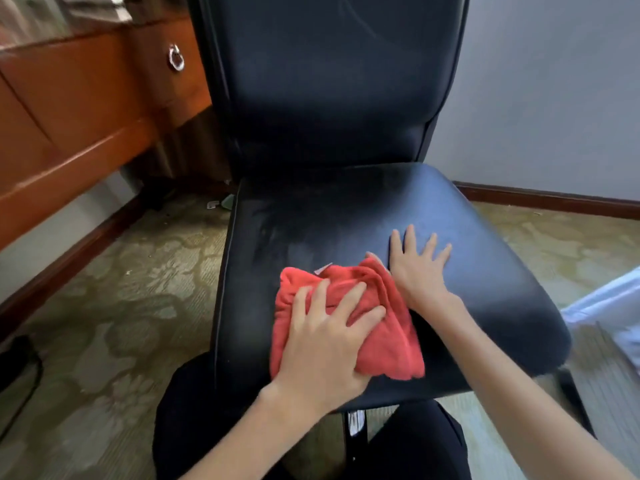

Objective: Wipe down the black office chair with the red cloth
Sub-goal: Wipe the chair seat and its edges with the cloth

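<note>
- Head view: floor (114, 306) is covered in patterned carpet, pale green-beige with a floral motif; small bits of debris are seen near the chair's rear left.
- Plain grey wall (554, 98) is seen at right, edged by a dark wooden skirting board (554, 202).
- Orange-brown wooden cabinet (86, 116) is seen at left, glossy finish, panelled; a metal ring pull (176, 57) is fitted to its drawer front.
- A black cable (24, 375) is laid on the carpet at far left. White fabric (609, 306) is partly seen at the right edge; it cannot be identified.
- Black office chair (346, 209) is centred, smooth leather-like upholstery, tall backrest, rounded seat corners; dusty smears are visible on the seat's rear left part.
- Red cloth (384, 327) is bunched and folded, soft terry-like texture; it is placed on the seat's front half, left of centre, reaching nearly to the front edge.
- Left hand (329, 337) is laid flat on the cloth, fingers spread, palm pressed down.
- Right hand (419, 265) is laid flat on bare seat just right of the cloth, fingers splayed; its thumb side is touching the cloth's edge.
- Dark trousers (415, 452) are seen below the seat's front edge.
</note>
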Motion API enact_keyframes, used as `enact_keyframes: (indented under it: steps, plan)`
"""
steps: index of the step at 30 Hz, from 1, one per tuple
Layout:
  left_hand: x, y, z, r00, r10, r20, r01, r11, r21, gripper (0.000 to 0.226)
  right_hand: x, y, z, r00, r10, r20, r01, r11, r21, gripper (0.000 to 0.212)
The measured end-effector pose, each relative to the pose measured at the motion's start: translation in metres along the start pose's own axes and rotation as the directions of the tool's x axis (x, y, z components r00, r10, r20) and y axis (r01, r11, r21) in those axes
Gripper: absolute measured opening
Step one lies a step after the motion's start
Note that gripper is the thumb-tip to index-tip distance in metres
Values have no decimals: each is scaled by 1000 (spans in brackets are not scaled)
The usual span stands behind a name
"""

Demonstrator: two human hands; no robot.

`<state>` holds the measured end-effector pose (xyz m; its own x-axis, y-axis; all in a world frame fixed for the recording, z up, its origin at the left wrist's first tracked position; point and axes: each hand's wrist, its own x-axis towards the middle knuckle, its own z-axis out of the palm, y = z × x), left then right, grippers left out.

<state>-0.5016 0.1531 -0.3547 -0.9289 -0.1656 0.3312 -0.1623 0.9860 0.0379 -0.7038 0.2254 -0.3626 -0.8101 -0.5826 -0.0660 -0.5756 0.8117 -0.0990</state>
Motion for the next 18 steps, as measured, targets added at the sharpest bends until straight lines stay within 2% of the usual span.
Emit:
enact_keyframes:
  steps: [2, 4, 6, 9, 12, 14, 15, 18]
  plan:
    - [26, -20, 1, 999, 44, 8, -43, 996, -73, 57, 0, 6, 6, 996, -49, -73, 50, 999, 8, 87]
    - [56, -69, 5, 1000, -19, 17, 20, 994, -103, 56, -1, 13, 7, 994, -77, -79, 78, 997, 7, 96]
    - [95, -135, 10, 984, -131, 120, 140, 988, -69, 51, -2, 12, 7, 995, -58, -86, 61, 998, 29, 98]
    - [151, -210, 10, 938, -324, 126, 338, 934, -114, 29, -4, 8, 6, 994, -68, -84, 70, 997, 23, 97]
    - [181, -238, 12, 858, -505, 93, 513, 834, -203, 38, -5, 6, 8, 992, -43, -118, 49, 998, 45, 91]
    - [191, -237, 13, 864, -491, 109, 502, 854, -132, 45, -5, 3, 10, 993, -13, -115, 17, 999, 39, 78]
    - [192, -234, 18, 896, -432, 99, 441, 893, -88, 48, -5, 3, 12, 992, -9, -126, 12, 1000, 22, 71]
    - [150, -187, 14, 993, -78, 84, 84, 994, -76, 60, -4, 1, 15, 982, -3, -187, 3, 1000, -1, 61]
